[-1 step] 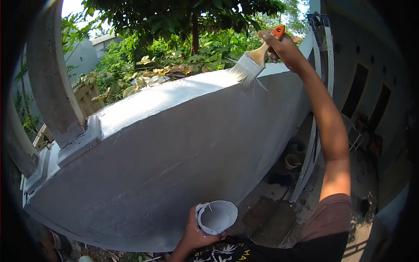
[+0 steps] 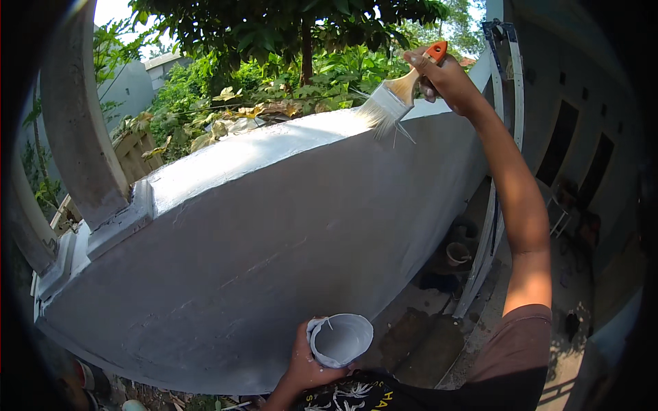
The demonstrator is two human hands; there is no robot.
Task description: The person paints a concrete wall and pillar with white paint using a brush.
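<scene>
Across the middle of the view runs a long grey wall (image 2: 253, 240), bowed by the lens, its upper face coated bright white and lit by sun. Behind it rises a leafy tree (image 2: 306, 58) above a bank of green shrubs (image 2: 185, 103), with some dry yellowed leaves close to the wall's back edge. A shaded building (image 2: 541, 109) with dark upright openings fills the right side. Two grey columns, the nearer one (image 2: 81, 123) the thicker, stand on the wall's left end. From the lower right, the person's bare right arm (image 2: 517, 198) stretches up to the wall's far part. At its end the right hand (image 2: 445, 79) has its fingers clamped on the handle of a wide brush (image 2: 393, 101) with an orange tip; the pale bristles splay against the front edge of the white top. Low at the centre, the left hand (image 2: 307, 366) curls its fingers around the side and underside of a white cup (image 2: 343, 339), near the person's dark shirt; the cup's mouth is turned up, its rim smeared. Smallest is a pale bucket (image 2: 458, 253) on the ground beyond the wall's shaded foot.
</scene>
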